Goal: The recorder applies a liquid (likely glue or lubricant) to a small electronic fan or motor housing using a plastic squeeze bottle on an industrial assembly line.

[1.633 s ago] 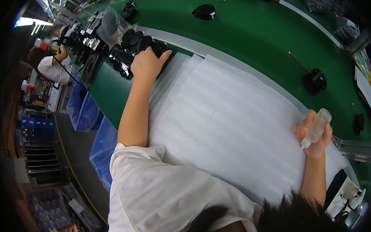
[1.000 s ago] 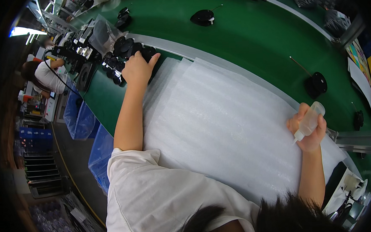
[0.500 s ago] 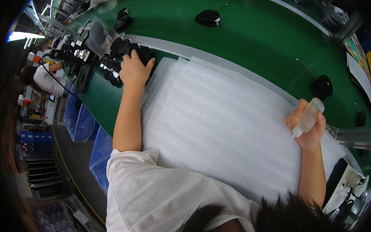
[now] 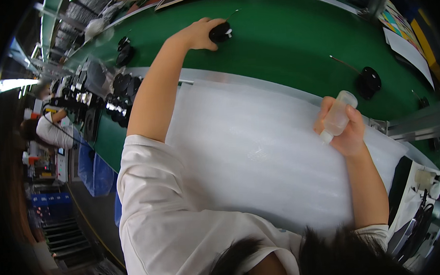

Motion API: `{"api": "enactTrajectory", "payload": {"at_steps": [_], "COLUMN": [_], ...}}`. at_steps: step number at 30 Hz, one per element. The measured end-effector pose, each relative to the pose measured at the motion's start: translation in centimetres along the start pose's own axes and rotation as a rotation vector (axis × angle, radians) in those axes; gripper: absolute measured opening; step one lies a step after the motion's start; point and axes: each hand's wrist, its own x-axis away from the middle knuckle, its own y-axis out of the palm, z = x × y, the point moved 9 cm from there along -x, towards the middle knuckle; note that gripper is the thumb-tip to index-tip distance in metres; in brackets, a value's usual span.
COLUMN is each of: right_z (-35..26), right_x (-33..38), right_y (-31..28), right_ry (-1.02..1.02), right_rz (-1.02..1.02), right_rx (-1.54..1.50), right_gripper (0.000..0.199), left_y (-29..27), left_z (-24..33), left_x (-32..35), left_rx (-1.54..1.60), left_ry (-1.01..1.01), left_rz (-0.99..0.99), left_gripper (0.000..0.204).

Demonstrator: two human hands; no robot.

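My left hand point(image 4: 198, 34) reaches far out over the green belt point(image 4: 284, 39) and rests on a small black rounded part point(image 4: 220, 32), fingers curled around its left side. My right hand point(image 4: 346, 130) is held over the right side of the white foam sheet point(image 4: 250, 146) and grips a small clear plastic bottle point(image 4: 337, 115), its nozzle pointing down toward the sheet. Both arms come from my white-sleeved shoulders at the bottom of the head view.
A pile of black parts point(image 4: 121, 95) lies at the left end of the belt. Another black part with a thin wire point(image 4: 368, 79) sits on the belt at right. A second person point(image 4: 50, 129) works at far left. Trays point(image 4: 422, 196) stand at lower right.
My left hand left the pile of black parts at the left and swung right and farther out to the single black part on the belt. My right hand stayed put with the bottle.
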Motion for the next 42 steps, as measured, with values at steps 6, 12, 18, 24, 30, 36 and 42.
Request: {"api": "enactTrajectory", "payload": {"at_steps": [6,12,18,24,30,36,42], "right_z": [0.1,-0.1,0.3,-0.5,-7.3,-10.8,-9.8], "right_x": [0.4,-0.1,-0.1,0.5,3.9,8.2,8.4], "right_y": [-0.1,0.5,1.1,0.3,2.6,9.5,11.7], "right_ry": [0.059,0.069,0.053,-0.005,-0.493,-1.066,-0.949], "right_rz": [0.065,0.018,-0.025,0.107,0.353,0.179,0.167], "right_rx": [0.006,0.084,0.083,0.099,0.343,1.104,1.33], "right_gripper": [0.05,0.054,0.05,0.056,0.061,0.058,0.051], "left_y": [1.4,2.5,3.3,2.4,-0.9,-2.2,-1.8], "left_z": [1.9,1.7,3.1,11.6,18.3,23.6,24.4], "left_x": [-3.2,-4.6,-5.3,1.0,10.9,12.7,13.2], "left_rx": [0.002,0.168,0.198,1.207,0.986,0.887,0.93], "left_ry": [-0.141,-0.216,-0.335,-0.15,0.465,0.943,0.931], "left_rz": [-0.26,-0.092,-0.036,0.261,0.621,0.402,0.377], "left_gripper": [0.065,0.074,0.077,0.069,0.071,0.028,0.024]}}
